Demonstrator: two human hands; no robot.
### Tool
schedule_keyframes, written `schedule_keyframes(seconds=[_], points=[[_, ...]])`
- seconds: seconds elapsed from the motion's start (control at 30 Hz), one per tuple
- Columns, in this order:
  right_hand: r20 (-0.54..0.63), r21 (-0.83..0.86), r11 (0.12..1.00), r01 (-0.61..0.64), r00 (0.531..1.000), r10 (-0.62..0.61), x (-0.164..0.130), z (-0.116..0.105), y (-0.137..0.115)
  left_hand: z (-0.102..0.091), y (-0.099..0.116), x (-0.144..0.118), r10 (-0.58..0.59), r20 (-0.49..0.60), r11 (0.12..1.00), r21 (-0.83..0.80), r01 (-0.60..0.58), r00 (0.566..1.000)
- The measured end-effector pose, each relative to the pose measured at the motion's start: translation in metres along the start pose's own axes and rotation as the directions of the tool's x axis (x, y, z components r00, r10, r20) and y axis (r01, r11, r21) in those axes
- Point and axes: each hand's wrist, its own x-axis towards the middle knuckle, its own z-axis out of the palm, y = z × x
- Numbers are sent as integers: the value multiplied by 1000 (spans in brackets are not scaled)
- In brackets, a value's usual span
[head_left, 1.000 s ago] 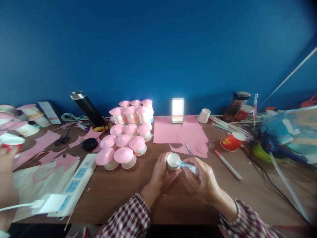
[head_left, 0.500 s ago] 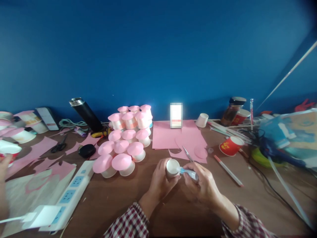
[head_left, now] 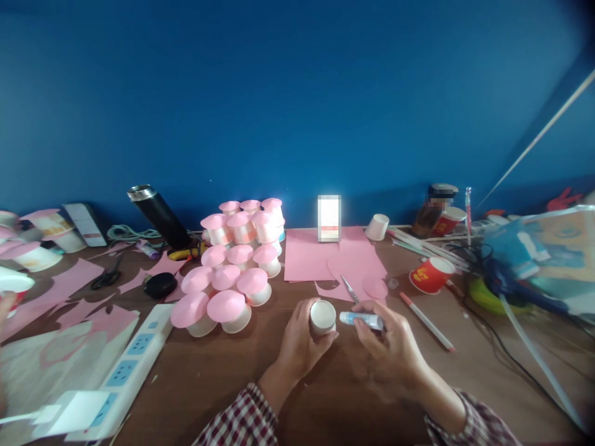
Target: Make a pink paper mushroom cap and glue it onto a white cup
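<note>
My left hand (head_left: pixel 300 341) is wrapped around a small white paper cup (head_left: pixel 322 317), its rounded rim facing up towards me. To the right, my right hand (head_left: pixel 388 341) grips a glue stick (head_left: pixel 365 320) with a pale blue label. The glue stick lies nearly level, its tip pointing at the cup with a small gap between them. Just beyond my right hand, the metal blades of scissors (head_left: pixel 349 288) show over pink paper; their handles are hidden. A pink paper circle (head_left: pixel 374 287) lies beside them.
Several cups with pink cone tops (head_left: pixel 226 306) stand left of centre. A power strip (head_left: pixel 134 365), black scissors (head_left: pixel 108 277) and a black flask (head_left: pixel 160 217) are further left. Right lie a red cup (head_left: pixel 432 275) and a marker (head_left: pixel 426 322). Another person's hand (head_left: pixel 5 306) holds a cup at the left edge.
The glue stick has moved right, away from the cup's rim, and turned more level in my right hand. My left hand keeps the cup in nearly the same place.
</note>
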Motion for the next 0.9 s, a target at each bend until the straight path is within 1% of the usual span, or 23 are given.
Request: schedule_keyframes(seconds=[0.1, 0.17, 0.3, 0.5, 0.63, 0.73, 0.83, 0.9], points=[[-9, 78, 995, -55, 998, 56, 2, 5, -2, 0, -1, 1, 3, 0, 1000, -1, -3, 1000], [-12, 102, 993, -61, 998, 63, 3, 9, -4, 1, -2, 1, 10, 1, 1000, 1, -10, 1000], [-21, 94, 995, -23, 999, 25, 6, 12, -8, 1, -4, 0, 27, -2, 1000, 11, -27, 1000], [60, 50, 998, 37, 997, -40, 7, 11, -5, 2, -3, 0, 51, -25, 998, 27, -50, 998], [74, 5, 999, 53, 996, -53, 6, 9, -3, 2, -2, -1, 40, -29, 999, 32, -39, 999], [52, -10, 998, 65, 997, -65, 6, 7, -4, 1, -2, -1, 35, -29, 999, 32, -34, 999], [-22, -2, 997, 74, 997, -74, 6, 9, -6, 2, -3, -1, 43, -34, 998, 37, -41, 998], [-49, 5, 996, 87, 995, -87, 6, 11, -7, 2, -3, -1, 49, -36, 998, 44, -47, 998]])
